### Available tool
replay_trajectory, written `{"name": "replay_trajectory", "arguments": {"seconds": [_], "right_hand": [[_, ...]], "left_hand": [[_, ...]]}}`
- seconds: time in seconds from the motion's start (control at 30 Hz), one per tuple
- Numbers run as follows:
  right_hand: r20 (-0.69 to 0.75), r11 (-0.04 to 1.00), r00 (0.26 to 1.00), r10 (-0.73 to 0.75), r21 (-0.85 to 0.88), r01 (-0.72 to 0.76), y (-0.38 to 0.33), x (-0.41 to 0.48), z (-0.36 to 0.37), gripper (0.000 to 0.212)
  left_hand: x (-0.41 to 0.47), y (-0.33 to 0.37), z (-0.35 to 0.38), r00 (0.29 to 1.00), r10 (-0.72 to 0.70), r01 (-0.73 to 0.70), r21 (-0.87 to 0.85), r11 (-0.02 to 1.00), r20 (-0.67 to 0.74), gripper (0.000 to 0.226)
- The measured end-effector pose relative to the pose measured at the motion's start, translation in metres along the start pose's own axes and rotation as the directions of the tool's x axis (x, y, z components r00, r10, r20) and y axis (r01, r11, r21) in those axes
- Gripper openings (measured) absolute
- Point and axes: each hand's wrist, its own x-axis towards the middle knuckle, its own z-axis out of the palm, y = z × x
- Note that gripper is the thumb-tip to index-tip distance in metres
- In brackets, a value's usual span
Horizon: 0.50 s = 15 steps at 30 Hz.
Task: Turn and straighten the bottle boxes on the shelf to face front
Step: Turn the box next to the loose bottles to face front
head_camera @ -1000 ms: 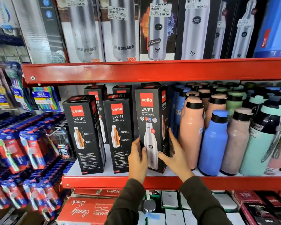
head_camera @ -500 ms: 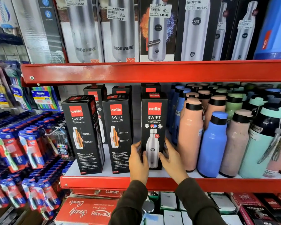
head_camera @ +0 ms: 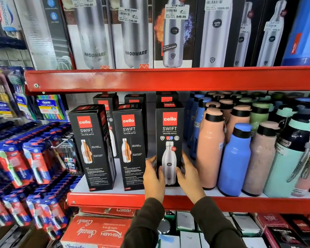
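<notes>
On the red shelf (head_camera: 107, 200), just left of the peach bottle (head_camera: 210, 149), the right-hand box (head_camera: 169, 138) stands upright with its long axis vertical and its printed front facing out. Both hands clasp its lower part: the left hand (head_camera: 153, 178) on its left edge, the right hand (head_camera: 190, 176) on its right edge. Left of it, the middle box (head_camera: 129, 145) looks nearly square-on, while the far-left box (head_camera: 91, 145) stands turned, showing a side panel. That one probably needs straightening next, and the left hand is nearer.
</notes>
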Motion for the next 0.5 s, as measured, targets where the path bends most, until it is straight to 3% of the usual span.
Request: {"name": "replay_trajectory", "arguments": {"seconds": [0.3,0.5], "right_hand": [[-0.210,0.993,0.978,-0.010,0.113,0.034,-0.002,-0.013,0.000,0.051],[-0.358,0.978,0.932,-0.053,0.168,0.121,-0.011,-0.031,0.002,0.040]], "left_hand": [[-0.014,0.005,-0.008,0.999,0.029,-0.029,0.007,1.000,0.042,0.046],[-0.030,0.007,-0.028,0.989,0.117,-0.122,-0.053,0.991,-0.094,0.036]]}}
